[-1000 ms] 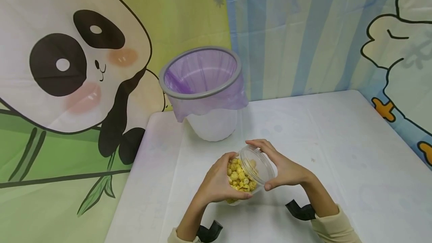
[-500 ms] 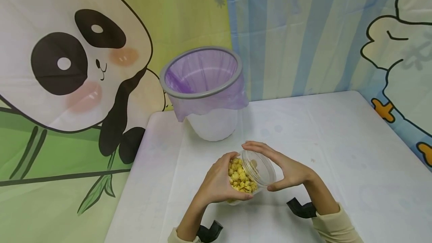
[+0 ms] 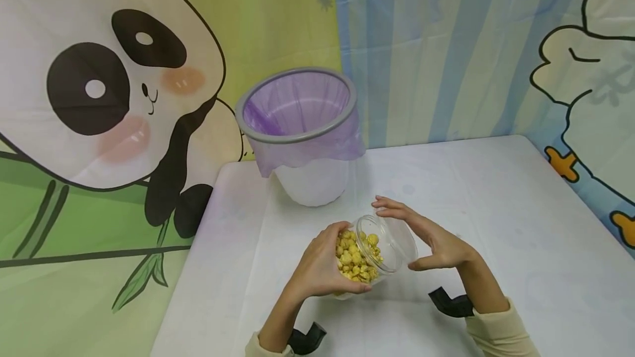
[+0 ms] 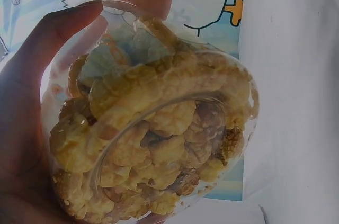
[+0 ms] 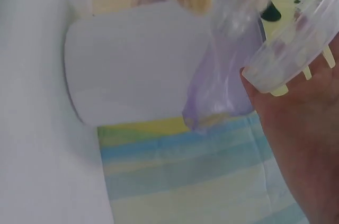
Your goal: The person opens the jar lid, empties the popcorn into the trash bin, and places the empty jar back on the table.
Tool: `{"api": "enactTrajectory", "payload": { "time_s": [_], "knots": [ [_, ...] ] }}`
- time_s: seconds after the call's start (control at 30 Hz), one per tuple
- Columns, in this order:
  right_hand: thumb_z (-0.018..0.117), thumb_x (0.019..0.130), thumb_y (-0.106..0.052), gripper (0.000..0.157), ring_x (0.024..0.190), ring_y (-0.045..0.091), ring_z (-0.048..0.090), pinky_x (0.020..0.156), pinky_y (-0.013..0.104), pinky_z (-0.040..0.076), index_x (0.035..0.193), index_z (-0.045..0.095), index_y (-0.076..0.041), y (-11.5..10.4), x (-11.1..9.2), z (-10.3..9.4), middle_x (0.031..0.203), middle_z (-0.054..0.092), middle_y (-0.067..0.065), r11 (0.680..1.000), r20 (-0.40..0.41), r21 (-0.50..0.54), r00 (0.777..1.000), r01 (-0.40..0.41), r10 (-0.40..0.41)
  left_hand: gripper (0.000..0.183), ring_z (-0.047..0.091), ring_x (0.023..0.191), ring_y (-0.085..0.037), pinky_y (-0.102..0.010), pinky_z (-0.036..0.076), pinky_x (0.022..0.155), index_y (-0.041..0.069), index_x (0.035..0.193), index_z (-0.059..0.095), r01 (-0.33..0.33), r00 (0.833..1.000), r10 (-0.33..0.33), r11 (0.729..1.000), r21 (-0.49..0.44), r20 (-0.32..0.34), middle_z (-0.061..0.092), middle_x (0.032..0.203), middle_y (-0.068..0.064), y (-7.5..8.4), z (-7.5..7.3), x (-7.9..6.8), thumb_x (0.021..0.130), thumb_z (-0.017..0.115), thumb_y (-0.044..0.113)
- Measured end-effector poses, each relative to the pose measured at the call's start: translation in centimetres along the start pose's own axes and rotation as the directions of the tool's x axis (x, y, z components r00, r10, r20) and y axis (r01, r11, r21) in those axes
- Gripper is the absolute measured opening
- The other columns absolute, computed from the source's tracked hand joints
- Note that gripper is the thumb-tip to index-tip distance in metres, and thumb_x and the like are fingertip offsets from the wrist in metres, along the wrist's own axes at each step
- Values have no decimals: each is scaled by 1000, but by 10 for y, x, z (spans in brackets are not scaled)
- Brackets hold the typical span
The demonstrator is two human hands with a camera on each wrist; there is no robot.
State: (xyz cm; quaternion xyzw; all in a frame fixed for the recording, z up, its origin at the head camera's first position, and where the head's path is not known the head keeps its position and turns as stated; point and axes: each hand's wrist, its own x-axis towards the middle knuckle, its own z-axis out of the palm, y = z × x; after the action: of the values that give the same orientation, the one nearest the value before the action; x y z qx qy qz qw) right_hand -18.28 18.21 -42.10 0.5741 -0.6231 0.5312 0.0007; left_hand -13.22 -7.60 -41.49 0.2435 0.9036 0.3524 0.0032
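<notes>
My left hand (image 3: 323, 266) grips a clear plastic jar (image 3: 364, 247) of yellow popcorn (image 3: 351, 258), tilted with its mouth to the right. In the left wrist view the fingers and palm wrap the side of the jar (image 4: 164, 150), and popcorn shows through its base. My right hand (image 3: 441, 241) holds a clear round lid (image 3: 405, 238) by its edge, just off the jar's mouth. In the right wrist view the lid (image 5: 291, 49) lies inside the hand, apart from the jar.
Behind the hands, a white bin (image 3: 315, 183) with a purple liner bag (image 3: 342, 145) and grey rim ring stands on the white-covered table (image 3: 471, 197). Printed cloth with a panda (image 3: 149, 153) hangs along the back and sides.
My right hand has moved right and taken the lid away from the jar's mouth, opening a small gap. The left hand and jar stay nearly in place.
</notes>
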Motion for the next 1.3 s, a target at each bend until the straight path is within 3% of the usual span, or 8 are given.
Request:
{"api": "enactTrajectory", "payload": {
  "time_s": [0.17,0.4,0.47,0.57,0.67,0.77,0.9,1.3],
  "knots": [
    [75,56,6,98,135,35,9,109,30,12,138,23,14,-6,-13,-17,145,19,26,994,-205,-41,974,-104,93,107,49,106,-14,-42,42,89,12,135,37,12,1000,-12,1000,7,-1,49,124,1,0,0,1,49,83,56],
    [76,48,20,103,130,23,19,99,30,20,140,31,6,-9,-33,-38,142,28,22,922,-520,-118,814,-368,258,107,48,109,-14,-43,41,90,12,135,37,8,1000,-8,1000,8,-1,49,125,0,0,1,1,49,83,56],
    [79,51,15,101,126,19,20,96,40,21,141,35,-2,-8,-39,-44,140,31,17,855,-588,-176,748,-488,306,107,48,110,-14,-43,41,90,12,135,37,11,1000,-11,1000,8,-2,49,125,-1,1,1,1,49,83,56],
    [85,56,-2,96,119,19,22,88,53,24,141,40,-13,-3,-50,-55,135,34,12,689,-675,-282,649,-667,352,107,48,110,-14,-43,41,90,12,135,37,16,1000,-16,1000,3,-2,49,126,-2,1,0,0,49,83,56],
    [87,58,-16,92,112,28,23,80,60,25,139,43,-15,7,-63,-66,131,36,15,547,-725,-342,585,-764,364,107,47,110,-14,-43,41,91,12,136,36,20,1000,-20,1000,2,1,49,126,-2,0,0,0,49,82,56],
    [87,59,-25,90,109,37,25,79,62,23,136,45,-10,21,-79,-78,128,36,21,453,-737,-385,564,-804,373,107,47,110,-14,-43,41,91,14,136,36,24,1000,-24,1000,2,4,49,126,-2,0,0,-1,49,82,56],
    [86,58,-33,87,106,42,28,81,62,21,131,47,-6,40,-98,-90,124,38,24,371,-724,-427,557,-825,406,107,47,111,-14,-42,41,91,14,136,36,25,1000,-25,1000,4,9,49,126,-1,0,0,-1,49,82,56],
    [80,61,-49,91,107,53,28,79,63,25,129,45,-1,76,-141,-106,126,35,34,234,-622,-482,518,-844,587,108,47,110,-12,-42,41,90,13,136,37,18,1000,-17,1000,12,-7,49,126,1,-1,-1,-3,49,82,59]
  ]
}}
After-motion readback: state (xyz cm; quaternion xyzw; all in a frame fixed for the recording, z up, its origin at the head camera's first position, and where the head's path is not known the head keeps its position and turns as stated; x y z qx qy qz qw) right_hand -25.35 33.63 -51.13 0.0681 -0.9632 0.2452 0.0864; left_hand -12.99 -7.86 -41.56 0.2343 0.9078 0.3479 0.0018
